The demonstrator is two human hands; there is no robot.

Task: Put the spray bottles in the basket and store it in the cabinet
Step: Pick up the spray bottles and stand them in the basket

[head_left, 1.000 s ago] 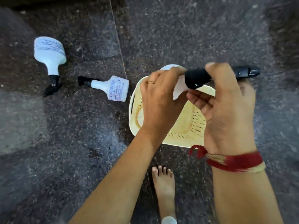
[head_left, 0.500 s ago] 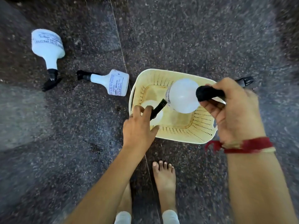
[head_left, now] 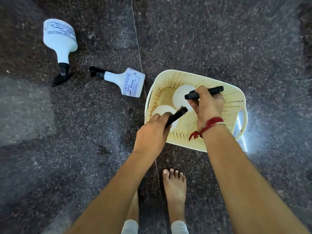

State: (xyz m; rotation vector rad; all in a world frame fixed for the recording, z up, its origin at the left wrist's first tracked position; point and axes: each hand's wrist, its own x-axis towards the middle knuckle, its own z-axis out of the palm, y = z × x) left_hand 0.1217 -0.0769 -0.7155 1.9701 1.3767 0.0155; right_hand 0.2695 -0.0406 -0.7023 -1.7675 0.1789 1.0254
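Dark speckled stone floor, crossed by a thin pale seam line. Cream perforated basket resting on that floor, right of the seam, handle cut-out on its right end. Two white spray bottles standing upright inside, seen from above: one toward the far side, one at the near-left corner, close together, bodies apparently touching.

Right hand closed around the black trigger head of the far bottle, fingers wrapped under it, red thread band on the wrist. Left hand closed on the black trigger head of the near-left bottle, nozzle end sticking out past the fingers toward the basket's middle.

Outside the basket, two more white spray bottles lying on their sides on the floor. Nearer one just left of the basket and of the seam, printed label up, black trigger pointing left. Farther one well apart at upper left, base away, black trigger toward the near side.

Bare right foot below the basket, just right of the seam; left foot mostly hidden behind the left forearm.
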